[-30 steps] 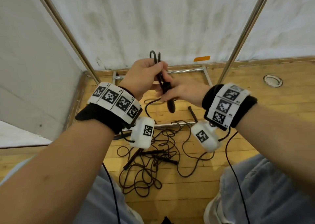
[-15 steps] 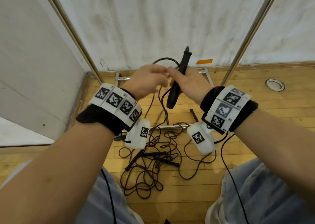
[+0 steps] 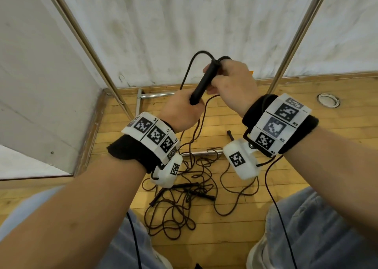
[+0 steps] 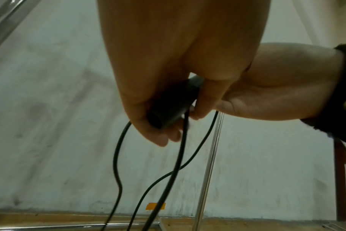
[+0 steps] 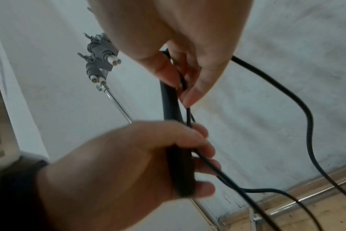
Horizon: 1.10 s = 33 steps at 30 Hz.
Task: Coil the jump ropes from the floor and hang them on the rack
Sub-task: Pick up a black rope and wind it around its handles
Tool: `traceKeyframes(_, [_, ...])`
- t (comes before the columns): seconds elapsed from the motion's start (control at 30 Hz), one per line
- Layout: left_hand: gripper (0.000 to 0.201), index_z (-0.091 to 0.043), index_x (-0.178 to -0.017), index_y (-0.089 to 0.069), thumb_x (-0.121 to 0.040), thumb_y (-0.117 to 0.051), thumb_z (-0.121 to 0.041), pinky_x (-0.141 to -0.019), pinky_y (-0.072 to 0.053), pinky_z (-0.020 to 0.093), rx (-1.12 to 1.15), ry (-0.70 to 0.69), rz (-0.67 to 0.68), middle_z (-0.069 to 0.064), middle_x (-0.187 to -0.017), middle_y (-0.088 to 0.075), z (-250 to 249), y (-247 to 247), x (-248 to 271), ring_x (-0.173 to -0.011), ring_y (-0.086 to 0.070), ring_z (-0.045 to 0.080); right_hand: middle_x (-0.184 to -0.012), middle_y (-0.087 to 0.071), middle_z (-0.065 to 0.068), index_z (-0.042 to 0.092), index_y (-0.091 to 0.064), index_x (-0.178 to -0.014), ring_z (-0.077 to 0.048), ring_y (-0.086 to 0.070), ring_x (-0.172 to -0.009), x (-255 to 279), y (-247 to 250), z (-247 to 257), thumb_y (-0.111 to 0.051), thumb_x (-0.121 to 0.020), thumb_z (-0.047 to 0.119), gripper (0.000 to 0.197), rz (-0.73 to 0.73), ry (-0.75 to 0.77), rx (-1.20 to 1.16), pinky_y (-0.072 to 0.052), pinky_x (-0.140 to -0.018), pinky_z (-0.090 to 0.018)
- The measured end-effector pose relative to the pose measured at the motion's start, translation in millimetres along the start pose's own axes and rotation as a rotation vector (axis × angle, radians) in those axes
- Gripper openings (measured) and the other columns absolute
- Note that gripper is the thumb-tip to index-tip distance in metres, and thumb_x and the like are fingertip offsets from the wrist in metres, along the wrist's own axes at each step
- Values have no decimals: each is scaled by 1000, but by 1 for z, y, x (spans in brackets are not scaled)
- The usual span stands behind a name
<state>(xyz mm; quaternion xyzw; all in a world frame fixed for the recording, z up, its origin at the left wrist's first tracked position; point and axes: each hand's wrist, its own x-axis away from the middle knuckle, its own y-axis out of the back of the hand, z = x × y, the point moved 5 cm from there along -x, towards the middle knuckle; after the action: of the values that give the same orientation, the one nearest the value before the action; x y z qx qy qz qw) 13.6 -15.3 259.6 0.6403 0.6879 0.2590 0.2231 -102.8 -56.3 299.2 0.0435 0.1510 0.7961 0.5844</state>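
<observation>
A black jump rope handle [image 3: 201, 82] slants up to the right in front of the white wall. My left hand [image 3: 192, 105] grips its lower end, fingers curled round it [image 4: 168, 112]. My right hand [image 3: 216, 74] holds the upper end and pinches thin black rope [image 5: 186, 87] against the handle [image 5: 170, 101]. A rope loop [image 3: 196, 54] arches over the top, and strands [image 4: 117, 164] hang down to the floor. Several more ropes and handles lie tangled in a pile [image 3: 184, 199] on the wooden floor between my knees.
The rack's two slanted metal poles [image 3: 86, 43] [image 3: 294, 43] rise on either side, and its base bars [image 3: 159, 94] lie on the floor by the wall. Grey hooks with white tips [image 5: 101, 61] stick out high on the rack. A round floor fitting [image 3: 328, 100] sits at right.
The handle has tipped from pointing upward to slanting. My left hand has dropped from the rope to grip the handle's lower end, and my right hand has slid up to its top.
</observation>
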Motion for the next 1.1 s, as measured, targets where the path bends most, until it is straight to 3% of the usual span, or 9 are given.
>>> traceKeyframes(0.13, [14,-11,-86,-63,-92,-54,-21,-54,-46,18,-5,-15,-4,0,-66,-55,1,4,0,-53,-53,9,-86,-61,-1,16,-63,-86,-18,-63,-85,-3,7,5,-44,-85,-9,32,-101,35,-128,-58,-78,-32])
traceKeyframes(0.23, [11,-18,-80,-60,-90,-57,-18,-57,-50,24,113,-38,-11,-4,-65,-60,-4,13,2,-56,-63,6,-90,-61,-2,6,-62,-101,-20,-62,-86,-7,5,-3,-49,-78,-9,29,-105,-19,-109,-56,-82,-39])
traceKeyframes(0.4, [15,-14,-77,-54,-91,-57,-11,-44,-35,22,552,-24,-142,-4,-57,-51,-7,41,1,-43,-45,12,-103,-71,-7,11,-42,-130,-20,-65,-101,10,-33,-49,-67,-76,8,60,317,-331,-203,-47,-93,-39])
traceKeyframes(0.53, [11,-12,-81,-53,-91,-57,-10,-44,-35,22,823,44,-300,-5,-58,-51,-1,68,0,-45,-42,12,-100,-70,11,22,-69,-98,-7,-59,-101,36,-61,-81,-54,-92,34,20,682,-271,248,-39,-96,-33])
traceKeyframes(0.63, [13,-13,-78,-53,-90,-57,-9,-43,-36,22,843,104,-471,-5,-55,-50,12,86,-4,-43,-43,11,-101,-62,7,16,-72,-94,-13,-56,-96,47,-60,-109,-39,-100,31,36,831,-261,720,-40,-87,-31])
traceKeyframes(0.7, [16,-14,-75,-53,-91,-57,-14,-45,-38,23,728,169,-529,-6,-51,-50,26,90,-7,-43,-44,10,-92,-66,-5,12,-68,-90,-17,-59,-81,39,-49,-111,-41,-99,27,32,733,-330,736,-47,-76,-32])
traceKeyframes(0.87, [34,-10,-87,-63,-85,-66,-44,-51,-42,27,415,319,-310,-4,-57,-51,49,65,-9,-47,-46,12,-67,-70,-8,6,-59,-77,-12,-59,-47,-3,-6,-55,-49,-98,23,28,193,-392,-125,-51,-48,-20])
traceKeyframes(1.0, [27,-19,-69,-64,-74,-76,-43,-47,-36,27,538,134,-47,-4,-50,-47,23,26,-5,-44,-42,14,-59,-67,-5,8,-55,-74,-9,-58,-46,-15,11,-23,-47,-99,26,32,21,-352,-589,-49,-47,-16])
traceKeyframes(1.1, [19,-21,-78,-70,-68,-77,-36,-44,-37,24,459,90,10,-9,-49,-49,13,8,-3,-43,-45,11,-63,-68,-8,7,-54,-76,-11,-59,-51,-14,7,-14,-46,-99,26,31,18,-366,-755,-51,-52,-17])
